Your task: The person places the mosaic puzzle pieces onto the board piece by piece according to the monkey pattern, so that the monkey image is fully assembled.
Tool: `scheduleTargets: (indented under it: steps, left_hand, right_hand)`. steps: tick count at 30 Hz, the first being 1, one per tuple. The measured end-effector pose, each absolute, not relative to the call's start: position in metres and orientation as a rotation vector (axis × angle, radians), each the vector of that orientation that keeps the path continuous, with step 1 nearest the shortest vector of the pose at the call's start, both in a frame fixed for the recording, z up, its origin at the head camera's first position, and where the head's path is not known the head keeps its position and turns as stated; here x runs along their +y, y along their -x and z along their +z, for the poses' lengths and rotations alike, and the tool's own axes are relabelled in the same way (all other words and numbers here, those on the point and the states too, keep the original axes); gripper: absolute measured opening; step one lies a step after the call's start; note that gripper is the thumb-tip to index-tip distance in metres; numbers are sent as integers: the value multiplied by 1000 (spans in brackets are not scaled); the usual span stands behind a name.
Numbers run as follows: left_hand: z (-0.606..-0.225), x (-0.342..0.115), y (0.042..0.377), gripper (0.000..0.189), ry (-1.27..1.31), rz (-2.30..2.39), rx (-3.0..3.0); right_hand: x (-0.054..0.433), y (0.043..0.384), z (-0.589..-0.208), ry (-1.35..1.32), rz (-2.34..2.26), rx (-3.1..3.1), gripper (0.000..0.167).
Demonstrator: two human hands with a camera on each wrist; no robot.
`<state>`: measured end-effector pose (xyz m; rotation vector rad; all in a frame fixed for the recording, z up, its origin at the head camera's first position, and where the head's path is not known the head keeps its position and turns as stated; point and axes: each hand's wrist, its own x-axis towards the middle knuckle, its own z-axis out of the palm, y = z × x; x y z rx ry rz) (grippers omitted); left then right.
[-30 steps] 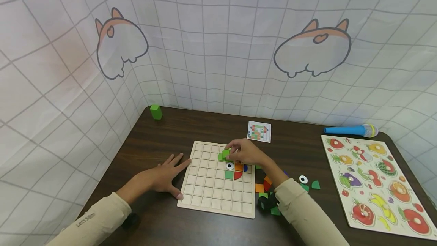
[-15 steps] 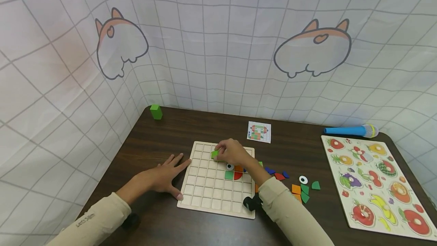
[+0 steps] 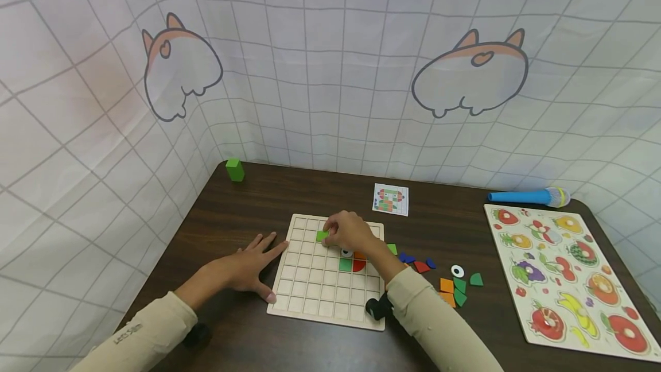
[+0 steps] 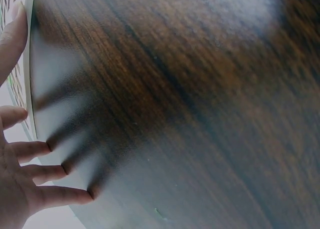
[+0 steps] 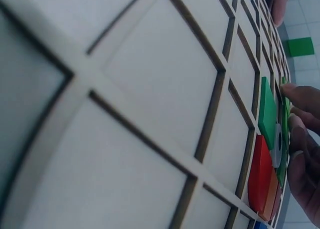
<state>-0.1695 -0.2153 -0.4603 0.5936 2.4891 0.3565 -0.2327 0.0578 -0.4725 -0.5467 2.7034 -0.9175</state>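
In the head view, a light wooden grid board (image 3: 310,289) lies on the dark table. My right hand (image 3: 352,233) is over its upper part, thumb and fingers pinching a light green square tile (image 3: 322,236) at a cell in the second row. Just below are a darker green square (image 3: 346,264), a red rounded piece (image 3: 358,266), an orange piece (image 3: 360,255) and an eye tile partly covered by the hand. With fingers spread, my left hand (image 3: 249,268) rests at the board's left edge; the thumb touches the rim, as the left wrist view shows too (image 4: 17,199).
Loose coloured pieces (image 3: 447,285) lie right of the board, with an eye tile (image 3: 457,271) among them. A small pattern card (image 3: 391,199) is behind it. Further right are a fruit puzzle board (image 3: 563,280) and a blue toy microphone (image 3: 521,197). A green block (image 3: 234,170) stands at the back left.
My right hand has moved left across the board with the light green tile, which now lies flatter on the grid. The left hand has stayed in place.
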Motion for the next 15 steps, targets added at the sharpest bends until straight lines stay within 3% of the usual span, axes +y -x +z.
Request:
scheduleTargets:
  steps: [15]
  left_hand:
    - [-461, -216, 169, 121, -597, 365, 2490]
  right_hand:
    - [73, 230, -468, 623, -967, 2677, 24]
